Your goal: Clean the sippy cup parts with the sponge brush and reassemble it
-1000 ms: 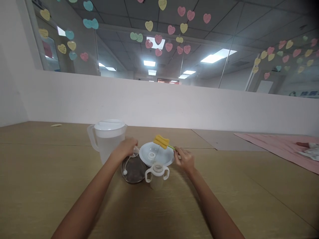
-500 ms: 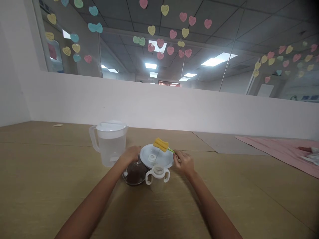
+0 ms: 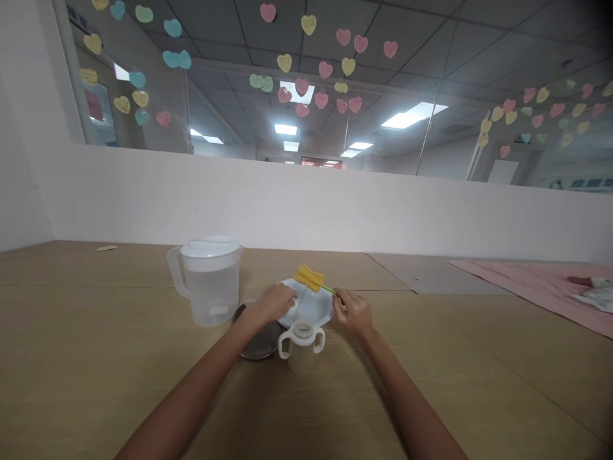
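Note:
My right hand (image 3: 353, 312) is closed on the green handle of a sponge bottle brush (image 3: 310, 278), its yellow head raised over a white bowl (image 3: 318, 308). My left hand (image 3: 276, 301) reaches over the bowl's left side with fingers curled together; whatever is under the fingertips is hidden. In front of the bowl stands a clear cup (image 3: 302, 348) with two white handles and an open neck. A thin line, perhaps a straw, shows between bowl and cup. Beneath my left wrist lies a dark round object with a clear rim (image 3: 261, 345), partly covered by my forearm.
A lidded translucent pitcher (image 3: 213, 287) of clear liquid stands to the left. A pale flat piece (image 3: 106, 248) lies at the back left. On the far right, a pink cloth (image 3: 531, 281) bears a red and white item. A white wall (image 3: 297, 204) runs behind the table.
My left hand has moved right, from above the dark round object to over the bowl, covering the small white part seen there before. My right hand keeps the brush almost still.

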`<action>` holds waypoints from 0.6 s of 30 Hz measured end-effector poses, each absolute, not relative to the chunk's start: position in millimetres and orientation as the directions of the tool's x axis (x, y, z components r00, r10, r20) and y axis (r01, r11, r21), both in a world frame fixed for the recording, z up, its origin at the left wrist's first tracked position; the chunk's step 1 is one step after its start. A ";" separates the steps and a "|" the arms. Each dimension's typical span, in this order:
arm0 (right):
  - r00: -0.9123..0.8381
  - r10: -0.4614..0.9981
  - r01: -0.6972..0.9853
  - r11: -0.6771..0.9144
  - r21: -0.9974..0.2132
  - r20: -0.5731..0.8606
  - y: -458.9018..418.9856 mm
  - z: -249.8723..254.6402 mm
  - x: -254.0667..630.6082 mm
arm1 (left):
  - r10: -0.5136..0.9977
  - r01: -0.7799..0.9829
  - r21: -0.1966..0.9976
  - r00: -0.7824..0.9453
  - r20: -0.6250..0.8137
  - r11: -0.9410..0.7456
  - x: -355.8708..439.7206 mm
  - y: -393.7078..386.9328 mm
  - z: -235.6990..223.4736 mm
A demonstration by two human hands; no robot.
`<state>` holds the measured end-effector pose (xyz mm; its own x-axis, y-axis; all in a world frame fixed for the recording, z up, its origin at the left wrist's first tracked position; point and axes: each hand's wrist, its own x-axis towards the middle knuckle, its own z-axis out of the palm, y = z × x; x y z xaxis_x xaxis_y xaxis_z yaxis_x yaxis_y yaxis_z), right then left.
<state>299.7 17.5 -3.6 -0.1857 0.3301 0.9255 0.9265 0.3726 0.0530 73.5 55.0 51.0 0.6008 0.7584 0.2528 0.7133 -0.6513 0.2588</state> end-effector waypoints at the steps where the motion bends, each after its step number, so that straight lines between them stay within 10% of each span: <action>1: -0.188 0.328 0.926 0.372 0.056 0.926 17.6 -3.8 299.8 | 0.757 0.703 0.281 0.608 0.238 -0.654 78.7 52.6 47.7; 18: -0.073 0.334 0.853 0.509 -0.115 0.940 15.6 -6.9 298.7 | 0.830 0.317 0.814 0.458 0.318 -0.487 71.3 65.3 66.6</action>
<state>298.7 15.6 -6.9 -0.0726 0.3342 0.9397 0.8532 0.5088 -0.1150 71.3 65.3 66.6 0.4583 0.8301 0.3177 0.3174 -0.4867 0.8139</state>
